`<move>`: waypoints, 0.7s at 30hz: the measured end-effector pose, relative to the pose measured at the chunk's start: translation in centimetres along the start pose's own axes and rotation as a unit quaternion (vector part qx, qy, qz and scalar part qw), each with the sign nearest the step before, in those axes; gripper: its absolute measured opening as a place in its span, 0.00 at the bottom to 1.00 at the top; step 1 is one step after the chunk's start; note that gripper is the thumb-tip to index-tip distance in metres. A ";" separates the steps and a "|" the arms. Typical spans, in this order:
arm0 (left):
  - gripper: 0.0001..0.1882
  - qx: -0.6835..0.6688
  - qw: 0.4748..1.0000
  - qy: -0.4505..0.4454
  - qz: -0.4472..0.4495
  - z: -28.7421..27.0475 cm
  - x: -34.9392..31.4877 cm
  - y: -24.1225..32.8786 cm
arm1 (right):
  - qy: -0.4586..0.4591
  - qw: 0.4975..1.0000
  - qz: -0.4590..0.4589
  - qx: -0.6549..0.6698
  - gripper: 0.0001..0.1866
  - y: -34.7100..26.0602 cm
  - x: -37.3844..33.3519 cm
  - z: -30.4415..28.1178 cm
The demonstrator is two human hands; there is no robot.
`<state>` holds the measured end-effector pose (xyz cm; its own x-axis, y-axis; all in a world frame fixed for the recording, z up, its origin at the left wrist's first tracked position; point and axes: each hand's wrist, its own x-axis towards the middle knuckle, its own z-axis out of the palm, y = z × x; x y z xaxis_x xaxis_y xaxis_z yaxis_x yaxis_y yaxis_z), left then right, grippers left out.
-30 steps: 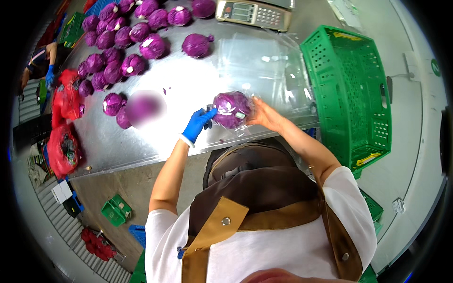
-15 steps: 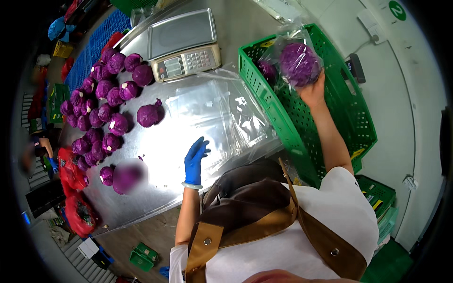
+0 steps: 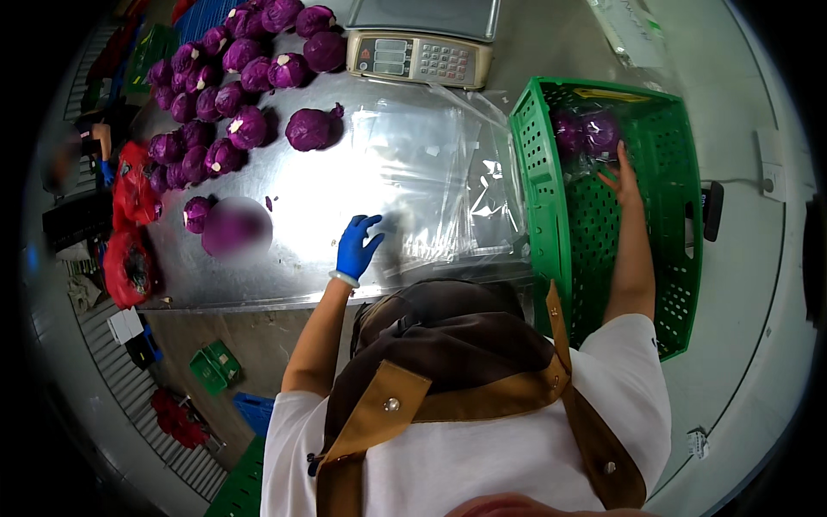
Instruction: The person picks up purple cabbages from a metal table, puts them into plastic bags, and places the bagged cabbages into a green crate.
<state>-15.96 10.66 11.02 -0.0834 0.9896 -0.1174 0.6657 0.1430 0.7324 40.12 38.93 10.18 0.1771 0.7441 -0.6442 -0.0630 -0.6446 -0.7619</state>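
My right hand [image 3: 625,181], bare, reaches into the green crate [image 3: 543,207] on the right. Its fingers are apart, at the near side of a red cabbage in a clear plastic bag [image 3: 600,135]. Another red cabbage [image 3: 567,136] lies against it on the left, in the crate's far end. My left hand [image 3: 358,246], in a blue glove, is held over the metal table [image 3: 319,207] with its fingers spread and nothing in them. To its right lie flat clear plastic bags [image 3: 422,181]. A single red cabbage [image 3: 308,129] sits beyond that hand.
Several loose red cabbages [image 3: 245,127] cover the table's far left. A weighing scale [image 3: 419,59] stands at the back. Red net bags [image 3: 129,267] are off the left edge. A white wall with a socket [image 3: 769,172] runs along the right. A small green crate [image 3: 215,366] is on the floor.
My right hand has lowered the bagged cabbage into the crate beside the other one, and its fingers have loosened. My left hand stays open over the table. The view has turned and shifted.
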 end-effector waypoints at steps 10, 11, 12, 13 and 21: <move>0.08 -0.180 0.976 -0.118 0.016 2.3 4.4 -6.1 | 0.057 0.803 -0.505 -0.311 0.12 -3.7 -20.9 13.3; 0.09 -0.135 0.985 -0.096 0.052 2.4 4.0 -7.1 | -0.026 0.767 -0.555 -0.321 0.11 -2.1 -23.4 16.9; 0.09 -0.133 0.987 -0.086 0.025 2.0 4.1 -6.0 | -0.083 0.802 -0.486 -0.336 0.12 -0.4 -27.3 20.9; 0.09 -0.129 0.989 -0.078 0.000 1.2 4.1 -4.1 | -0.181 0.799 -0.448 -0.358 0.13 1.7 -29.4 23.8; 0.06 -0.292 0.949 -0.008 -0.117 -3.2 0.9 -4.5 | -0.265 0.613 -0.450 -0.593 0.23 15.1 -25.9 34.1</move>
<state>-21.44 10.91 9.76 -0.1646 0.9299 -0.3289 0.1049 0.3480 0.9316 1.09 15.95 13.06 -0.7478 0.6416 -0.1709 0.6400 0.6281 -0.4425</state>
